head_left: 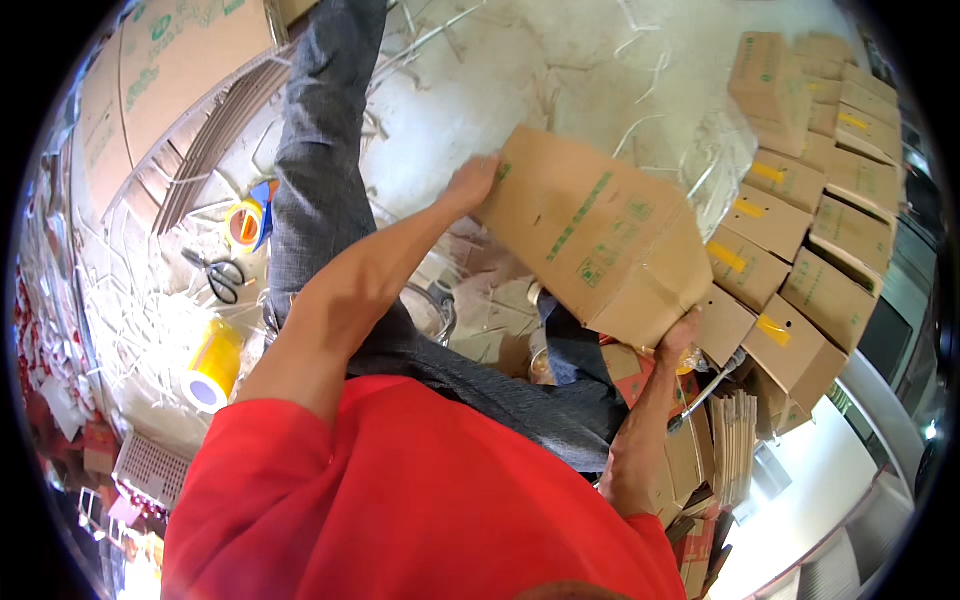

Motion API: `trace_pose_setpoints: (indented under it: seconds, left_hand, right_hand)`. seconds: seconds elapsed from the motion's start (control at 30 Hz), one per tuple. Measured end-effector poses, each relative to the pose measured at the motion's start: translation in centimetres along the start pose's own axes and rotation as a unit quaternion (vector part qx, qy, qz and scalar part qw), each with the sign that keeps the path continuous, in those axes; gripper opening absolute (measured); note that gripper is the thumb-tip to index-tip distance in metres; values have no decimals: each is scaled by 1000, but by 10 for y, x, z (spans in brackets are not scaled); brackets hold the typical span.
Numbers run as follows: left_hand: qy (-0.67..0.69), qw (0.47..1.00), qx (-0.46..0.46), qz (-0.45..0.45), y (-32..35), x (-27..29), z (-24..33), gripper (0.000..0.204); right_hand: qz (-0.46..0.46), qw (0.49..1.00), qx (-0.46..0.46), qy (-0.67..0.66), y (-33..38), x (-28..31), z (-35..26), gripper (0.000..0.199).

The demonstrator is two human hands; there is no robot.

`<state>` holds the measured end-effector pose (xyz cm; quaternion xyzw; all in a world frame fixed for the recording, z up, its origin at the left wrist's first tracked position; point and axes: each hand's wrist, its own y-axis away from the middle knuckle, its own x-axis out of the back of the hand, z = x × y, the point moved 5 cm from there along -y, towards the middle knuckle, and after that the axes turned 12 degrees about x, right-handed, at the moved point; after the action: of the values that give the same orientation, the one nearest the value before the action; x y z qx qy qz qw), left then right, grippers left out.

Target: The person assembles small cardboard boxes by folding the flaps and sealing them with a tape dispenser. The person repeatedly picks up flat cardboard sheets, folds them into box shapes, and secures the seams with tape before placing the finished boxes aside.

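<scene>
A brown cardboard box (600, 235) with green print is held up in front of me, tilted, one broad side facing me. My left hand (474, 186) grips its far left edge, the fingers partly out of sight behind it. Around the near right corner my right hand (682, 336) is closed, the thumb on the box side. Whatever is inside the box cannot be seen. My jeans-clad legs (330, 150) stretch out, one to the far left, the other bent under the box.
Taped boxes (775, 225) are stacked on the right. Flattened cardboard (200, 70) leans at the far left. Near my left leg lie a tape dispenser (262, 215), black scissors (216, 276) and a yellow tape roll (214, 365). White strapping scraps (135, 310) litter the floor.
</scene>
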<state>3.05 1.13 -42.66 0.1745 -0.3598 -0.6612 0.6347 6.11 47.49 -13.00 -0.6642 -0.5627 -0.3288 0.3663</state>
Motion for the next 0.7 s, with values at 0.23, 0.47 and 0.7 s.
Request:
trace_pose_setpoints:
  seconds: [0.23, 0.47, 0.7]
  left_hand:
    - [139, 960, -93, -226, 139, 99, 157, 51]
    - [73, 947, -190, -249, 226, 146, 268, 42]
    - [-88, 867, -466, -153, 266, 118, 396, 46]
  right_hand:
    - [123, 964, -114, -205, 11, 1, 13, 43]
    - [60, 987, -113, -96, 29, 28, 77, 41]
    - [196, 975, -72, -78, 5, 82, -22, 44]
